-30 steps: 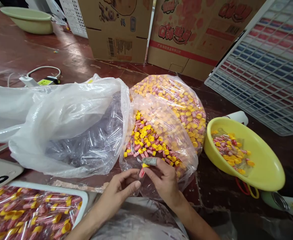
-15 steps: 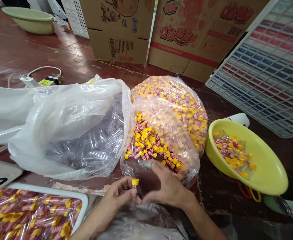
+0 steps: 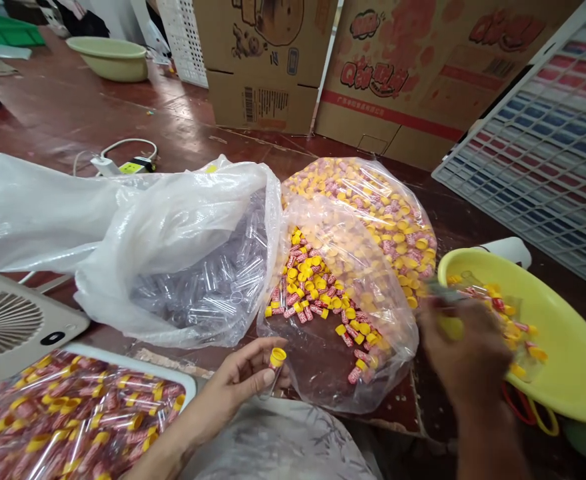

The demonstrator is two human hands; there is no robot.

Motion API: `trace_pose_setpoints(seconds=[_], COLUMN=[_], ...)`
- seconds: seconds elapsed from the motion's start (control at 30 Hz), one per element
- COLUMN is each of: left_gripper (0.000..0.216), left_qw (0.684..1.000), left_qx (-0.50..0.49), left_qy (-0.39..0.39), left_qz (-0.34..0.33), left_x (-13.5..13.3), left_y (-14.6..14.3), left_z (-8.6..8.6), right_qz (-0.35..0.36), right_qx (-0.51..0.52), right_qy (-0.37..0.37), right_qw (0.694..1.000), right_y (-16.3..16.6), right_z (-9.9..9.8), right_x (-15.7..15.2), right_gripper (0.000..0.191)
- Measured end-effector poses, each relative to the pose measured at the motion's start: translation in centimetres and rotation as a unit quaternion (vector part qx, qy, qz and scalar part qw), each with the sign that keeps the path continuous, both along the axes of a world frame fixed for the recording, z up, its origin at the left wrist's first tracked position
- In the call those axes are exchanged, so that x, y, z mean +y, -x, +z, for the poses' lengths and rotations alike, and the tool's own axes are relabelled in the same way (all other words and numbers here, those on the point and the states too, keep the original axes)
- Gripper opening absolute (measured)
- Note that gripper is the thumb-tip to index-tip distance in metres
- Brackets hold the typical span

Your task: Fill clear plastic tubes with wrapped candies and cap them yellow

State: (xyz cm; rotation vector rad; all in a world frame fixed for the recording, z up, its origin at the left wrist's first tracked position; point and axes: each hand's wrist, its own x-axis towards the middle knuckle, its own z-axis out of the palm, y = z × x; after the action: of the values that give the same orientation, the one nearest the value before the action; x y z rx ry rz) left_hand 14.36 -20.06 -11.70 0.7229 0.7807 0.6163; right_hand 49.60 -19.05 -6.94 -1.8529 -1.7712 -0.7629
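Note:
My left hand (image 3: 240,377) is closed around a small clear tube with a yellow cap (image 3: 277,358), held nearly upright near the table's front edge. Smeared by motion, my right hand (image 3: 465,353) is over the left rim of the yellow basin (image 3: 567,333), and its fingers cannot be made out clearly. Inside the basin lie several yellow-capped pieces (image 3: 497,303) with red-and-white wrapping. Between the hands, an open clear bag (image 3: 333,393) spills yellow caps with red-and-white rolls (image 3: 313,277). To its left, a white bag (image 3: 173,213) gapes open, full of empty clear tubes (image 3: 213,287).
A white-rimmed tray (image 3: 137,363) of filled tubes stands at lower left, beside a fan (image 3: 13,320). Cardboard boxes (image 3: 263,73) and a white crate (image 3: 537,147) line the back. A power strip (image 3: 137,165) and pale basin (image 3: 107,60) are farther left.
My right hand has swung from beside the tube over to the yellow basin. The left hand still holds the capped tube, now tilted slightly. The camera view has shifted left.

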Motion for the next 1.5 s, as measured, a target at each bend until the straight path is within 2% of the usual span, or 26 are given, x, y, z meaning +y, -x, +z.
trace_pose_setpoints(seconds=[0.1, 0.17, 0.2, 0.27, 0.33, 0.4, 0.47, 0.53, 0.6, 0.73, 0.87, 0.93, 1.07, 1.27, 1.37, 1.5], left_gripper=[0.033, 0.027, 0.022, 0.011, 0.008, 0.013, 0.022, 0.024, 0.021, 0.020, 0.029, 0.030, 0.022, 0.030, 0.032, 0.028], left_qw=[1.000, 0.999, 0.997, 0.982, 0.942, 0.888, 0.842, 0.813, 0.802, 0.798, 0.807, 0.819, 0.852, 0.897, 0.908, 0.919], left_qx=[-0.002, 0.021, 0.048, 0.140, 0.251, 0.346, 0.419, 0.467, 0.486, 0.493, 0.469, 0.439, 0.367, 0.303, 0.295, 0.268], left_qy=[-0.012, -0.034, -0.055, -0.123, -0.217, -0.290, -0.324, -0.330, -0.331, -0.332, -0.348, -0.362, -0.372, -0.315, -0.287, -0.270], left_qz=[0.000, 0.008, 0.014, 0.032, 0.054, 0.082, 0.104, 0.109, 0.106, 0.098, 0.084, 0.067, 0.021, -0.069, -0.077, -0.104], left_x=[-0.2, -0.3, -0.3, 0.2, 1.4, 3.4, 5.6, 7.5, 8.8, 9.2, 8.4, 8.1, 7.1, 5.3, 4.8, 4.7], left_y=[0.2, 0.4, 0.4, 0.1, -0.7, -2.0, -3.7, -5.2, -6.3, -6.7, -6.1, -5.6, -4.6, -3.6, -3.1, -2.9], left_z=[-0.1, -0.2, -0.3, -0.2, 0.2, 0.7, 0.9, 0.7, 0.2, -1.0, -1.6, -1.7, -1.2, -0.3, -0.3, -0.3], right_qz=[-0.190, -0.218, -0.215, -0.170, -0.063, 0.088, 0.164, 0.173, 0.149, 0.147, 0.182, 0.187, 0.204, 0.291, 0.303, 0.344], right_qx=[-0.044, -0.038, -0.029, 0.011, 0.085, 0.158, 0.140, 0.133, 0.137, 0.170, 0.201, 0.257, 0.400, 0.338, 0.342, 0.346], right_qy=[-0.041, -0.025, -0.034, -0.068, -0.087, 0.029, 0.143, 0.249, 0.300, 0.319, 0.310, 0.273, 0.142, 0.135, 0.126, 0.177], right_qw=[0.980, 0.975, 0.976, 0.983, 0.991, 0.983, 0.966, 0.944, 0.932, 0.921, 0.911, 0.908, 0.882, 0.885, 0.881, 0.855], right_y=[-8.8, -12.0, -12.2, -9.7, -4.3, 2.2, 7.7, 11.5, 13.4, 14.2, 13.2, 12.4, 11.4, 12.1, 12.0, 11.9], right_z=[2.6, 3.6, 3.7, 3.5, 2.4, 0.6, -1.5, -3.5, -5.1, -6.5, -6.6, -6.2, -4.9, -3.1, -3.0, -3.4], right_x=[0.8, 1.0, 1.0, 0.7, 0.7, 1.1, 2.1, 3.2, 4.0, 4.5, 3.9, 3.4, 2.4, 1.8, 1.8, 1.7], right_gripper=[0.021, 0.022, 0.023, 0.026, 0.027, 0.020, 0.016, 0.012, 0.011, 0.006, 0.006, 0.006, 0.011, 0.001, 0.006, 0.010])
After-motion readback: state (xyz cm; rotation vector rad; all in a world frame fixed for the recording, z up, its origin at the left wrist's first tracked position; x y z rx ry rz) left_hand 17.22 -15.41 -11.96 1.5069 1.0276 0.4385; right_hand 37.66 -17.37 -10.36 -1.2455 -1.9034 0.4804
